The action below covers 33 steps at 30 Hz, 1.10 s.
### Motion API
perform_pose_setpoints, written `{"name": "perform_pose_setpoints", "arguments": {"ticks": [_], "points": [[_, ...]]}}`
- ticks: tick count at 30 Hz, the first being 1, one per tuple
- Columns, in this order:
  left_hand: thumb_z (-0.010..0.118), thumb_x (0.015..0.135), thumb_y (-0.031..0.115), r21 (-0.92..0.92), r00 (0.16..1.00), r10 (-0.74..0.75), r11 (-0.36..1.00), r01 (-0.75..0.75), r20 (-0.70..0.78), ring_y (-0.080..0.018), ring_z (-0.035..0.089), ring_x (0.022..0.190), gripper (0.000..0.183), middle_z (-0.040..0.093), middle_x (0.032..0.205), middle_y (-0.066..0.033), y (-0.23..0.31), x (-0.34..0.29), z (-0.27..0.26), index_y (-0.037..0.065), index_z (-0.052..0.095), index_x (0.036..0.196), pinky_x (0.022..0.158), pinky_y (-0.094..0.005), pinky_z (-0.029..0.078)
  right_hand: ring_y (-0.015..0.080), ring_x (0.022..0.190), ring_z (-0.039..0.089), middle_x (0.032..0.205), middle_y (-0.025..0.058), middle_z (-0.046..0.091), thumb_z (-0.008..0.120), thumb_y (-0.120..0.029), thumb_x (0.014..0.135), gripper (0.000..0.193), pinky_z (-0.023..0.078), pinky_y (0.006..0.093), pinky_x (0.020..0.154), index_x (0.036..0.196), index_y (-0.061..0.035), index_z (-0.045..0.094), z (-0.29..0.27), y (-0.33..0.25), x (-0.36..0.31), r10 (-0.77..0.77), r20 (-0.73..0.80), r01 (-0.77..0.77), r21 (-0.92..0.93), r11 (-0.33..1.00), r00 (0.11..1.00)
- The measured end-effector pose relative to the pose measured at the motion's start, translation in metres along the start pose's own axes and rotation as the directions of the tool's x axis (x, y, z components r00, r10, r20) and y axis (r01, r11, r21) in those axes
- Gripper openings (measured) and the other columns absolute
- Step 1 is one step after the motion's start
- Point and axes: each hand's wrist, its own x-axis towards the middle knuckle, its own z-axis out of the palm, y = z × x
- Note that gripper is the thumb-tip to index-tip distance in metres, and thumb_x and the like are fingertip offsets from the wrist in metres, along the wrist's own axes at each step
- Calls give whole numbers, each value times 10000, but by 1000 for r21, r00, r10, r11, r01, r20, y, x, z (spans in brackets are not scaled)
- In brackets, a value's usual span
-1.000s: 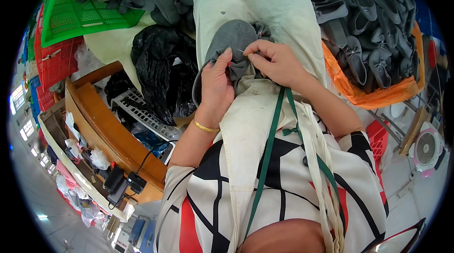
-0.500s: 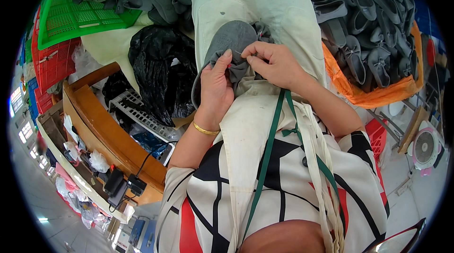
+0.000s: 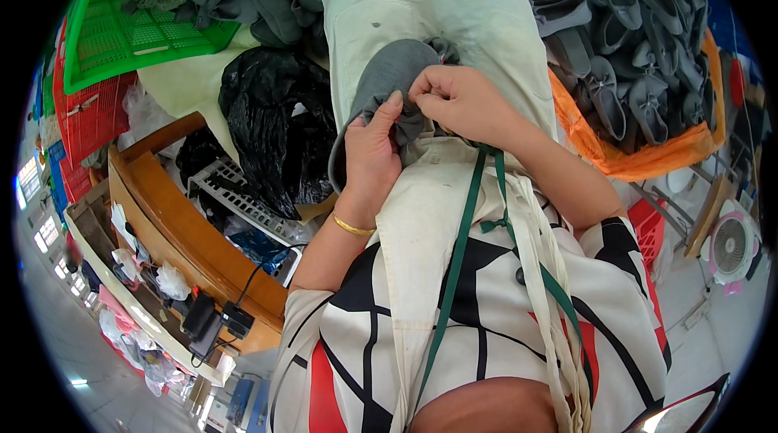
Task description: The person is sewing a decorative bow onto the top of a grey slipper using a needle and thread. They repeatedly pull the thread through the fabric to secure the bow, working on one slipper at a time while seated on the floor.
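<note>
Cream cloth (image 3: 454, 20), perhaps a tabletop

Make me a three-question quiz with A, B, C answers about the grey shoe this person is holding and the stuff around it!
1. Where is the grey shoe?
A. On the pale apron over the lap
B. In the green crate
C. On the floor

2. What colour is the bangle on the left wrist?
A. Red
B. Gold
C. Blue

3. What are the hands doing?
A. Both hang free
B. Only the right touches the shoe
C. Both grip the shoe

Answers:
1 A, the shoe lies on the cream cloth.
2 B, a gold band circles the wrist.
3 C, the left hand and right hand both pinch its edge.
</note>
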Motion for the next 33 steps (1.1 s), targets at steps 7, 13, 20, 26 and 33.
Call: {"name": "perform_pose_setpoints", "arguments": {"ticks": [7,13,20,26,33], "points": [[697,919,113,-51,1000,-23,998,22,-18,-138,650,886,141,682,958,-54,6,-2,7,16,641,1005,801,-283,536,66,689,514,776,-7,599,596,-130,937,126,438,245,631,1008,-30,624,3,14,-4,-99,-29,98,-21,995,995],[684,916,90,-51,999,-26,998,24,-37,-142,655,845,109,683,950,-58,6,3,1,23,642,990,778,-289,544,195,688,595,807,93,640,580,-127,927,147,483,304,658,1036,-35,618,7,21,-6,-226,-79,220,-76,973,971],[679,910,80,-43,998,-23,999,20,-60,-133,650,803,64,686,920,-50,6,6,1,32,654,945,752,-284,544,273,675,638,809,131,658,581,-113,919,146,503,341,651,1047,-50,612,9,30,-4,-309,-91,302,-89,949,947],[688,907,85,-44,998,-27,999,25,-49,-129,651,818,86,689,937,-49,6,7,-2,28,662,965,765,-282,545,324,708,653,815,146,653,583,-115,938,114,504,367,647,1045,-73,576,16,31,-4,-353,-122,339,-119,933,928],[685,920,96,-50,1000,-13,999,12,-24,-133,656,844,135,695,968,-57,3,5,3,0,670,1014,787,-282,541,238,699,584,804,127,601,538,-91,968,104,474,339,677,1054,-47,500,26,20,-3,-248,-195,223,-139,965,949]]}}
